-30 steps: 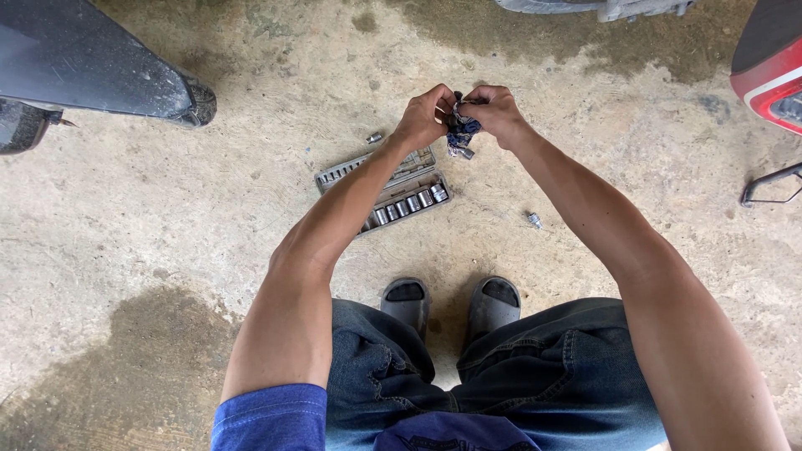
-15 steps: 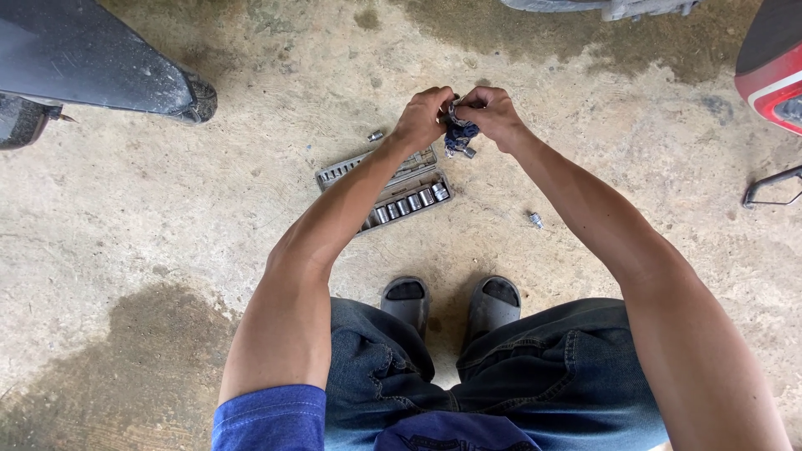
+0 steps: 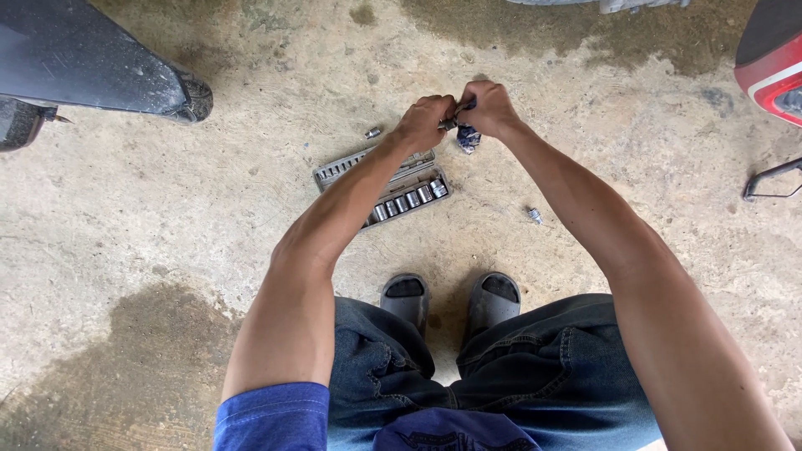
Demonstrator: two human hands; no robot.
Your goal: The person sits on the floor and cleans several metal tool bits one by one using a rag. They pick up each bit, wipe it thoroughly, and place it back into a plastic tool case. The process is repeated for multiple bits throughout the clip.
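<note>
My left hand and right hand both grip a small metal part wrapped in a blue rag, above the open socket case.

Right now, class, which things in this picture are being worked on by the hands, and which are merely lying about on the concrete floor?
In hand:
- left hand and right hand, together gripping a small metal tool
- dark blue rag, hanging below the right hand

Lying about:
- open socket set case
- loose socket beyond the case
- loose socket to its right
- grey sandals
</note>
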